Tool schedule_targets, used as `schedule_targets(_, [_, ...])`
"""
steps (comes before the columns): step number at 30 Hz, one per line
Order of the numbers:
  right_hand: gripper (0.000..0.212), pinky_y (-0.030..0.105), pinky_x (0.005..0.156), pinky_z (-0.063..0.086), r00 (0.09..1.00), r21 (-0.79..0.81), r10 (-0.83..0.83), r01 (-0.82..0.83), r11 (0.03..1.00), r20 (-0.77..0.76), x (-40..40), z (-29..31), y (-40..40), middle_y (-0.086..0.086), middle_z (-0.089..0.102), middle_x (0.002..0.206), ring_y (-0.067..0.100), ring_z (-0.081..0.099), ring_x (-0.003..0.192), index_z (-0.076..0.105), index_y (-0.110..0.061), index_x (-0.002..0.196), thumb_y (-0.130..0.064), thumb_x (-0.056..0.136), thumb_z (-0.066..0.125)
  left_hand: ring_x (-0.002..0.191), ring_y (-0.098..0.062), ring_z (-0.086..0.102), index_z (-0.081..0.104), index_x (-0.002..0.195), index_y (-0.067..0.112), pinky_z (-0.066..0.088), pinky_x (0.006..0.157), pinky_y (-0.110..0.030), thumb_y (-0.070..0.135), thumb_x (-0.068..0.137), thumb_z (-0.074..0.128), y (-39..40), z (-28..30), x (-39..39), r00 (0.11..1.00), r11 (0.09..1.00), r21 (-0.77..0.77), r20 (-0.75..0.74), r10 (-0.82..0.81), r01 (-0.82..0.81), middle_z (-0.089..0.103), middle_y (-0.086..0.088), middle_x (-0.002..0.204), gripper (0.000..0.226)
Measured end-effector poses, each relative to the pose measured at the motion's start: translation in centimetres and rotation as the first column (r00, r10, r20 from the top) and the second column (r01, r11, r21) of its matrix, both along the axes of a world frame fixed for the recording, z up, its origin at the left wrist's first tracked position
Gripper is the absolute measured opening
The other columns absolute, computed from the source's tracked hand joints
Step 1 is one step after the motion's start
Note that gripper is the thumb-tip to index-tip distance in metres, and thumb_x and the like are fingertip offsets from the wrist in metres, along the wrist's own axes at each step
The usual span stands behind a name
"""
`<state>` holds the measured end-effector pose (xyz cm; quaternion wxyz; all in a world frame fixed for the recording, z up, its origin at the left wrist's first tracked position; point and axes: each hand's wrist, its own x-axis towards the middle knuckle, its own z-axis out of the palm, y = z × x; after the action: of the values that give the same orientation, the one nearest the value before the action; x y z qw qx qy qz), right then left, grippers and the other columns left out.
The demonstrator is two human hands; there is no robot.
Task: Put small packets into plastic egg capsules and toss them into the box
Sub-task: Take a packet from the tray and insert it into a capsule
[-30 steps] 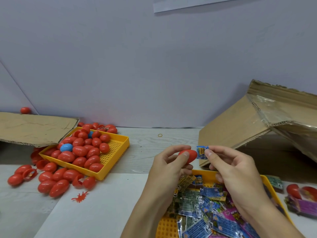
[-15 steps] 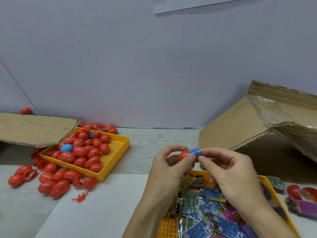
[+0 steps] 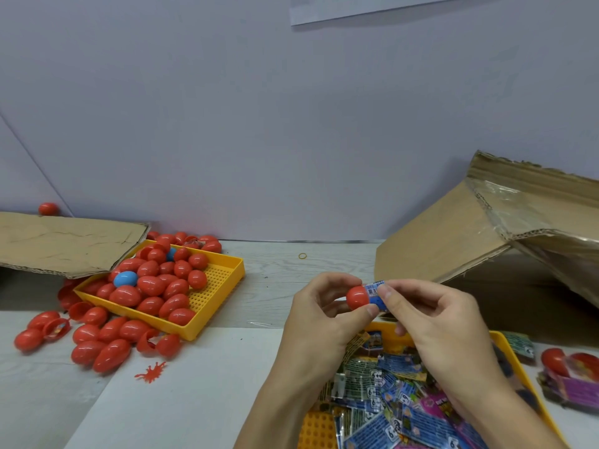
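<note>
Yellow tray [image 3: 227,280] holds red eggs; left hand [image 3: 324,319] grips capsule [image 3: 356,297], right hand [image 3: 434,325] pinches packet [image 3: 374,291].

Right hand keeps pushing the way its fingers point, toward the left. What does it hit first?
The blue packet it pinches is already at the red capsule half held by the left hand, so the right hand likely meets that capsule first, then the left fingertips.
</note>
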<state>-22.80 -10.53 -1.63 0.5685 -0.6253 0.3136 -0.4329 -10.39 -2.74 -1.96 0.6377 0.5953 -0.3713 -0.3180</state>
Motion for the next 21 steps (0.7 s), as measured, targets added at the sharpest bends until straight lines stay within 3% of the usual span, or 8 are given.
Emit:
schedule_targets(6, [0.03, 0.02, 0.056, 0.049, 1.0, 0.059, 0.021, -0.022, 0.998, 0.007, 0.03, -0.43, -0.38, -0.004, 0.075, 0.082, 0.003, 0.067, 0.072, 0.077, -0.024, 0.085, -0.046, 0.066, 0.069, 0.094, -0.016, 0.072, 0.072, 0.098, 0.021, 0.058, 0.09, -0.036, 0.014, 0.085, 0.075, -0.11, 0.21, -0.15, 1.0, 1.0, -0.014, -0.015, -0.01, 0.01, 0.075, -0.002, 0.099, 0.015])
schedule_targets(11, [0.036, 0.031, 0.067, 0.048, 0.999, 0.119, 0.026, -0.029, 0.992, 0.027, 0.06, -0.72, -0.57, -0.002, 0.075, 0.087, 0.01, 0.068, 0.084, 0.076, -0.027, 0.09, -0.05, 0.064, 0.069, 0.093, -0.01, 0.071, 0.071, 0.097, 0.025, 0.057, 0.081, -0.026, 0.017, 0.083, 0.078, 0.0, 0.27, -0.13, 0.999, 1.0, 0.009, 0.048, 0.002, -0.002, 0.075, 0.006, 0.098, 0.018])
schedule_targets(21, [0.033, 0.027, 0.069, 0.047, 0.999, 0.122, 0.035, -0.04, 0.992, 0.042, 0.02, -0.85, -0.72, -0.004, 0.075, 0.088, 0.006, 0.068, 0.084, 0.077, -0.029, 0.09, -0.049, 0.064, 0.07, 0.094, -0.008, 0.071, 0.071, 0.096, 0.027, 0.058, 0.082, -0.025, 0.017, 0.08, 0.08, 0.13, 0.33, -0.12, 0.995, 0.999, 0.036, 0.103, 0.014, -0.018, 0.075, 0.008, 0.097, 0.02])
